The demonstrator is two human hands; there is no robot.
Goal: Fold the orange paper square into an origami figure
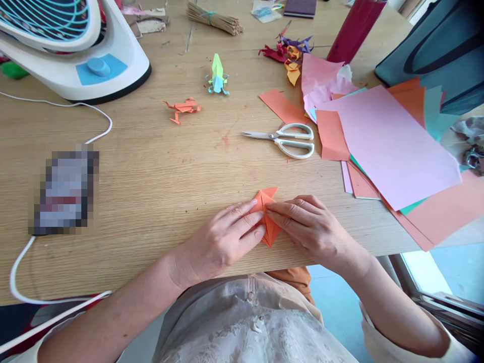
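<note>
A piece of orange origami paper, folded into a pointed, layered shape, lies near the table's front edge. The fingertips of my left hand press on its left side and hold it against the wood. From the right, my right hand pinches the paper near its middle, thumb hidden beneath the fingers. White-handled scissors rest beyond my hands, blades to the left. Farther back are an orange folded figure and a green and blue one.
Coloured paper sheets are piled at right, near a blue bag and a dark red cylinder. More folded figures and a bundle of sticks lie behind. A white fan and a blurred, cabled device occupy the left.
</note>
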